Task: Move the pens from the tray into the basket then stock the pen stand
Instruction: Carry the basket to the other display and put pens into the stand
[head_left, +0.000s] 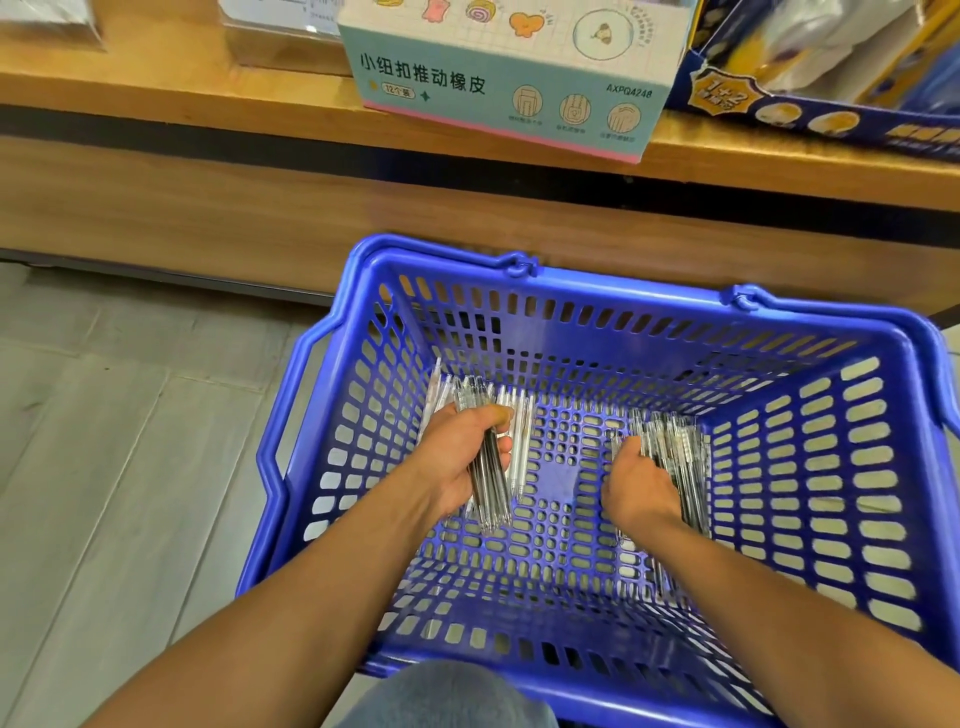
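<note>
Both my hands are down in the blue basket (597, 332), each gripping pens. My left hand (457, 462) curls round a bundle of clear pens (488, 483) — long axis running from me toward the far wall, tilted slightly left. My right hand (636, 488) grips a second bundle (675, 452) lying much the same way near the basket's right wall. More white pens (522, 436) lie on the basket floor just beside my left hand. Beyond, a wooden shelf (208, 98) carries a pale box (509, 78) — its print faces me.
</note>
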